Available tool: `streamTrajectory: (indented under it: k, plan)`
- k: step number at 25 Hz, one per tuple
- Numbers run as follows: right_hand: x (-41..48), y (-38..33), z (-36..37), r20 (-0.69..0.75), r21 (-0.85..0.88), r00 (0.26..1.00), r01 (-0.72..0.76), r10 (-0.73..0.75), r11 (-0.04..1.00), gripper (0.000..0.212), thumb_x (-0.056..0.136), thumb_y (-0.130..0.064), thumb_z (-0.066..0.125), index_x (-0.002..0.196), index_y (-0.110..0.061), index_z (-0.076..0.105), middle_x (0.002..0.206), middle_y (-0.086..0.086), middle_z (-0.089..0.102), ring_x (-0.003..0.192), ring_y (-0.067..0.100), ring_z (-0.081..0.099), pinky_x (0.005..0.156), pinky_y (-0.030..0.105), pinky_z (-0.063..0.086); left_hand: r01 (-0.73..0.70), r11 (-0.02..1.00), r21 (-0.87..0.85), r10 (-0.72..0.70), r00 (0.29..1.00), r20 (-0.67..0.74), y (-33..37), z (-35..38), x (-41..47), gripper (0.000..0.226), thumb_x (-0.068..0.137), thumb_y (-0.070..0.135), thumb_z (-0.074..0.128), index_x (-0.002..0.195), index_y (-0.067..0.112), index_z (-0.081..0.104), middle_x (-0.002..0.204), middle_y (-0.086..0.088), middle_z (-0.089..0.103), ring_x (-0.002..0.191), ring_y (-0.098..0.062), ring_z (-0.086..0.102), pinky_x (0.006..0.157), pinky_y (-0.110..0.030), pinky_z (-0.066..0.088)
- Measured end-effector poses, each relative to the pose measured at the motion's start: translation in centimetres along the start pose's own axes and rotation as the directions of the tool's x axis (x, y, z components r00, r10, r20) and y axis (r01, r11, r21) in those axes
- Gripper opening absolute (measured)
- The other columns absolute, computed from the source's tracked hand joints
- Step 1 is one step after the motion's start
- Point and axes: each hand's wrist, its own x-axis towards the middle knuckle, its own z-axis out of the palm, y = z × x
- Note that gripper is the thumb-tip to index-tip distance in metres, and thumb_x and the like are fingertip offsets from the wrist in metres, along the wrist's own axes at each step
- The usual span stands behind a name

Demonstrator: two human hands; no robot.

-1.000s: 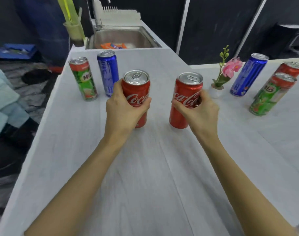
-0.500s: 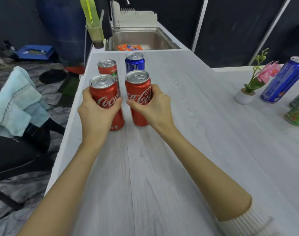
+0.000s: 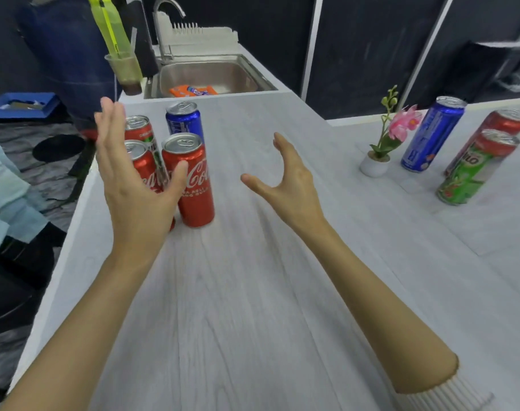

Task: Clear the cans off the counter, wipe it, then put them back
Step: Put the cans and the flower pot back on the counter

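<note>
Both hands have let go of the two red cola cans since the earlier frames; half a second ago each hand was wrapped around one.

Cans, left group: four stand upright, close together, near the counter's (image 3: 252, 292) left edge. Front right cola can (image 3: 190, 179) fully visible. Front left cola can (image 3: 143, 164) partly hidden behind my left hand (image 3: 134, 185). Behind them, a green-and-red can (image 3: 140, 129) and a blue can (image 3: 184, 120).

Left hand: open, fingers straight and pointing up, palm turned toward the cans. Thumb lies across the front right can in this view; I cannot tell if it touches. Holding nothing.

Right hand (image 3: 285, 182): open, fingers curved and spread, above bare counter to the right of the group, apart from the cans. Holding nothing. A cream knitted cuff (image 3: 442, 390) shows at the forearm.

Cans, right group: on the far right counter section stand a second blue can (image 3: 430, 134), a green can (image 3: 472, 170) and a red can (image 3: 501, 126) behind it. A small white pot with a pink flower (image 3: 383, 149) stands just left of that blue can.

Beyond the left group: a steel sink (image 3: 238, 72) holding an orange packet (image 3: 192, 91), tap above.
</note>
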Motion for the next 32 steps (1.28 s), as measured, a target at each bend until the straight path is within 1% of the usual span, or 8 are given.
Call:
streamTrajectory:
  k: [4, 8, 13, 18, 21, 25, 29, 32]
  plan:
    - [-1.1, 3.6, -6.8, -0.131, -0.080, 0.991, -0.040, 0.029, 0.996, 0.082, 0.079, -0.048, 0.064, 0.144, -0.022, 0.022, 0.151, -0.002, 0.032, 0.136, 0.014, 0.032, 0.099, 0.020, 0.024, -0.060, 0.994, -0.096, 0.075, 0.983, 0.165, 5.7, 5.0, -2.2, 0.076, 0.083, 0.025, 0.062, 0.144, 0.012, 0.019, 0.153, -0.005, 0.019, 0.140, -0.011, 0.014, 0.115, -0.021, 0.016]
    - [-2.9, 7.1, -13.7, -0.243, -0.130, 0.968, -0.093, 0.060, 0.987, 0.080, 0.080, -0.043, 0.066, 0.144, -0.020, 0.024, 0.148, 0.000, 0.037, 0.134, 0.017, 0.036, 0.106, 0.033, 0.033, -0.079, 0.977, -0.200, 0.142, 0.937, 0.319, 10.8, 11.1, -5.1, 0.077, 0.082, 0.026, 0.063, 0.144, 0.015, 0.018, 0.154, -0.007, 0.019, 0.139, -0.006, 0.009, 0.106, 0.000, 0.005]
    - [-4.6, 11.6, -21.5, -0.376, -0.191, 0.920, -0.189, 0.106, 0.963, 0.079, 0.079, -0.036, 0.068, 0.143, -0.016, 0.025, 0.150, 0.005, 0.033, 0.136, 0.020, 0.034, 0.108, 0.037, 0.035, -0.083, 0.957, -0.277, 0.195, 0.893, 0.405, 15.8, 18.1, -6.4, 0.080, 0.082, 0.028, 0.064, 0.145, 0.021, 0.015, 0.155, 0.000, 0.017, 0.137, -0.002, 0.010, 0.098, 0.007, 0.003]
    - [-3.1, 15.7, -26.7, -0.450, -0.210, 0.883, -0.254, 0.138, 0.944, 0.080, 0.079, -0.034, 0.069, 0.143, -0.017, 0.023, 0.150, 0.003, 0.032, 0.135, 0.017, 0.034, 0.099, 0.022, 0.026, -0.035, 0.962, -0.272, 0.150, 0.897, 0.415, 17.2, 23.8, -5.6, 0.082, 0.082, 0.035, 0.062, 0.146, 0.024, 0.013, 0.156, 0.001, 0.015, 0.136, -0.001, 0.011, 0.089, 0.014, 0.002]
    - [-1.5, 18.0, -27.6, -0.443, -0.181, 0.880, -0.275, 0.171, 0.944, 0.083, 0.078, -0.034, 0.070, 0.144, -0.019, 0.021, 0.150, 0.002, 0.031, 0.135, 0.015, 0.033, 0.096, 0.022, 0.025, 0.066, 0.972, -0.224, 0.051, 0.877, 0.478, 15.4, 26.8, -6.1, 0.084, 0.082, 0.037, 0.062, 0.146, 0.029, 0.008, 0.156, 0.006, 0.011, 0.141, -0.008, 0.010, 0.099, 0.000, 0.005]
    - [0.9, 20.3, -27.0, -0.389, -0.116, 0.901, -0.256, 0.193, 0.960, 0.089, 0.075, -0.031, 0.073, 0.144, -0.024, 0.018, 0.149, -0.001, 0.033, 0.119, -0.004, 0.029, 0.095, 0.021, 0.027, 0.176, 0.973, -0.149, -0.055, 0.805, 0.591, 12.3, 30.8, -5.8, 0.085, 0.081, 0.034, 0.063, 0.146, 0.025, 0.009, 0.156, 0.004, 0.011, 0.143, -0.011, 0.007, 0.105, -0.021, 0.011]
    - [3.0, 22.1, -25.6, -0.348, 0.012, 0.910, -0.236, 0.225, 0.972, 0.092, 0.071, -0.031, 0.075, 0.143, -0.026, 0.018, 0.140, -0.009, 0.041, 0.116, -0.004, 0.039, 0.096, 0.017, 0.036, 0.193, 0.972, -0.135, -0.060, 0.755, 0.653, 10.8, 35.4, -4.2, 0.079, 0.078, 0.034, 0.067, 0.142, 0.018, 0.024, 0.152, -0.004, 0.028, 0.137, -0.018, 0.028, 0.106, -0.022, 0.023]
    - [3.6, 22.8, -25.6, -0.405, 0.007, 0.895, -0.204, 0.189, 0.979, 0.079, 0.072, -0.024, 0.074, 0.137, -0.022, 0.029, 0.124, -0.011, 0.051, 0.103, -0.002, 0.052, 0.084, 0.007, 0.043, 0.164, 0.979, -0.124, -0.044, 0.756, 0.653, 10.9, 37.5, -3.7, 0.062, 0.078, 0.037, 0.067, 0.131, 0.013, 0.045, 0.131, -0.008, 0.054, 0.118, -0.021, 0.052, 0.089, -0.011, 0.033]
